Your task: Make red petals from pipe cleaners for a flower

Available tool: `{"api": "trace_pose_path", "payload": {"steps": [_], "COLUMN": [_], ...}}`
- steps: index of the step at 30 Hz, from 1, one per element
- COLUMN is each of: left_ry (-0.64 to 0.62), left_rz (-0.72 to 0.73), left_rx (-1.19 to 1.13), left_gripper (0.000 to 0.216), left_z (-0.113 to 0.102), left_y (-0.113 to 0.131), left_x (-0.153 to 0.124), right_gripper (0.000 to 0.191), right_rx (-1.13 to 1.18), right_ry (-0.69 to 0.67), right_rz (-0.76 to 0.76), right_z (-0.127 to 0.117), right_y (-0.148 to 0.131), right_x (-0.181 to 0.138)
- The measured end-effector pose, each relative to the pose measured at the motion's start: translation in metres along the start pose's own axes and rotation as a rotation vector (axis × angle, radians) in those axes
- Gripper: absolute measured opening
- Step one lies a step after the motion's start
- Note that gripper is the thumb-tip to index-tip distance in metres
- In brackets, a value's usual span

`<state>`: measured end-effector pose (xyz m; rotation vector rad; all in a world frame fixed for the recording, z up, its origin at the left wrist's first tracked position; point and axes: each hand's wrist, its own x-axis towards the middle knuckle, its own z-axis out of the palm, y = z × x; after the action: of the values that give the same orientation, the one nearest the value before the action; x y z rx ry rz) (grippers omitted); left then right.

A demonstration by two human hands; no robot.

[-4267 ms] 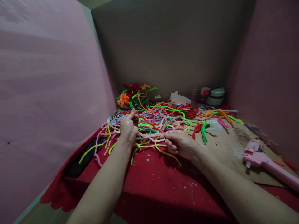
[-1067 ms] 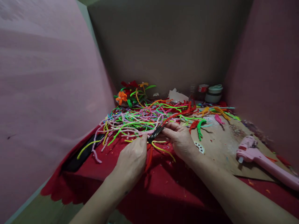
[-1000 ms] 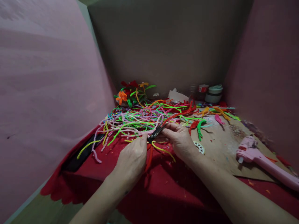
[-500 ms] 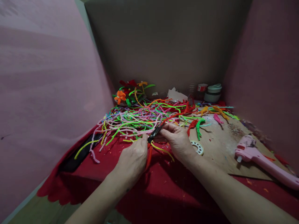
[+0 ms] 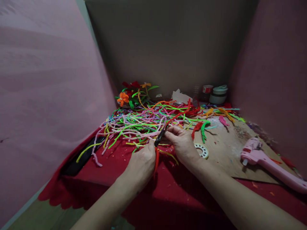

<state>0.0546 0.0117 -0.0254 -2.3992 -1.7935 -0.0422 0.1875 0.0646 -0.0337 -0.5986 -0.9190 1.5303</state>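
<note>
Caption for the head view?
Left hand holds a dark tool to a red pipe cleaner pinched in the right hand.

Fuzzy pipe cleaners [image 5: 141, 123], matt red cloth [image 5: 172, 191], glossy plastic glue gun [image 5: 262, 157], matt cardboard [image 5: 225, 150]

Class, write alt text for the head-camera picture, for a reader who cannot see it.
The left hand grips a small dark tool whose tip meets a red pipe cleaner pinched in the right hand, above a red cloth. Behind lies a tangled pile of coloured pipe cleaners; a pink glue gun rests on cardboard at right.
</note>
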Motion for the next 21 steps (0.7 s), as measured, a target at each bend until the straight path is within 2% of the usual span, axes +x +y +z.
{"api": "trace_pose_path", "payload": {"steps": [7,13,17,21], "left_ry": [0.031,-0.005,-0.034,-0.047], "left_rz": [-0.010,-0.013,-0.025,-0.027], "left_rx": [-0.045,-0.037,-0.021,0.022], "left_gripper": [0.050,0.051,0.049,0.050], "left_z": [0.001,0.000,-0.006,-0.013], "left_y": [0.002,0.004,0.004,0.003], "left_x": [0.002,0.004,0.004,0.001], "right_gripper": [0.008,0.007,0.013,0.016], "right_rx": [-0.008,0.019,0.092,0.148], "right_ry": [0.011,0.023,-0.011,0.055], "right_rz": [0.019,0.021,0.074,0.065], "right_z": [0.002,0.003,0.002,-0.002], "right_y": [0.001,0.001,-0.011,-0.024], "right_x": [-0.002,-0.002,0.000,0.005]}}
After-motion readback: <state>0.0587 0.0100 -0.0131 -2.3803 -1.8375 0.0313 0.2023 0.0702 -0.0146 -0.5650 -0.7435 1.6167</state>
